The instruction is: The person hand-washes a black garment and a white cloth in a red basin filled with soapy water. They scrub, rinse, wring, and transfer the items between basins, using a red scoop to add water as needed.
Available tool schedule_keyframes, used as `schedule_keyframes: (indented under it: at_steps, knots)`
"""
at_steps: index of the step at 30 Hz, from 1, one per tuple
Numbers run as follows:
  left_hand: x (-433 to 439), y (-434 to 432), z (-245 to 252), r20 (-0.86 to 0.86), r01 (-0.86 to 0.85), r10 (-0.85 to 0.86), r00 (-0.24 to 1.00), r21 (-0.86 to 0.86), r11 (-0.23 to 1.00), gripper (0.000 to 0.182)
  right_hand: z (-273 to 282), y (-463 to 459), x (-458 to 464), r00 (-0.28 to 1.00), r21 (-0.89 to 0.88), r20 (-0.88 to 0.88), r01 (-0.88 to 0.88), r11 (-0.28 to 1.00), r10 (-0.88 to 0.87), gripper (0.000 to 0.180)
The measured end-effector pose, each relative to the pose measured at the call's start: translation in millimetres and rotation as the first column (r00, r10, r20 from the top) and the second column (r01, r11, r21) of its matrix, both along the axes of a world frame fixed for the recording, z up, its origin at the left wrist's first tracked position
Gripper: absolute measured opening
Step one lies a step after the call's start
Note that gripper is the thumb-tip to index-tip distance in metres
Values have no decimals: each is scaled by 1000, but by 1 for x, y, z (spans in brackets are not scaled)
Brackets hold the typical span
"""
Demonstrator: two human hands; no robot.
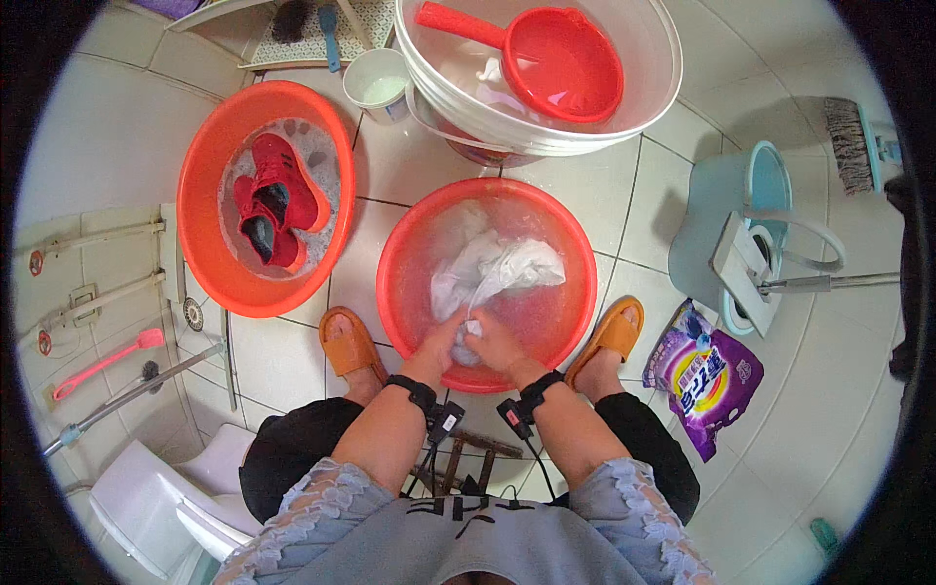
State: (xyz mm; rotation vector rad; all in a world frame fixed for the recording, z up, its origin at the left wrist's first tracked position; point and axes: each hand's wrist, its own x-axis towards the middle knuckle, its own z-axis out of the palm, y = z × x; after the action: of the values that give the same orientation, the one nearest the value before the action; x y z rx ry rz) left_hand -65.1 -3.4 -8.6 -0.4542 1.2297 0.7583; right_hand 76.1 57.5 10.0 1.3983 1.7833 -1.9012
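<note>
A red plastic basin [387, 241] of cloudy water stands on the floor between my feet. Wet white cloth [504, 263] is bunched in it, its far part spread in the water and its near part twisted together. My left hand [440, 344] grips the cloth near the basin's front rim. Close beside it, my right hand [497, 342] grips the same cloth. A small bunched end pokes out between the two hands. Some of my fingers are hidden by the hands and the cloth.
Left stands an orange basin [197, 183] with red shoes [281, 190] in sudsy water. Ahead are a white bucket [439, 88] with a red dipper [563, 66] and a small tub [376, 80]. A blue mop bucket [702, 219] and purple detergent bag [709, 387] are at right.
</note>
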Motion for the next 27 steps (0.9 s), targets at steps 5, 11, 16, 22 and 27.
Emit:
schedule_keyframes:
  at_steps: [5, 11, 16, 22, 27]
  knots:
    - [10, 1, 4, -450, 231, -187, 873, 45, 972, 64, -18, -6, 17, 868, 403, 316, 242, 882, -383, 49]
    - [7, 9, 22, 55, 131, -127, 990, -72, 989, 55, -24, -11, 17, 862, 119, 373, 322, 939, -343, 51]
    - [5, -1, -8, 465, -326, 247, 850, 97, 940, 44, 43, -20, -32, 951, 238, 59, 281, 930, -302, 36]
    - [33, 0, -2, -349, 209, -124, 929, 216, 954, 37, 54, 22, 0, 900, 199, 434, -126, 972, 28, 47]
    - [50, 8, 47, -765, 952, -591, 257, 96, 289, 62, 12, 14, 30, 866, 50, 117, 484, 873, -487, 55]
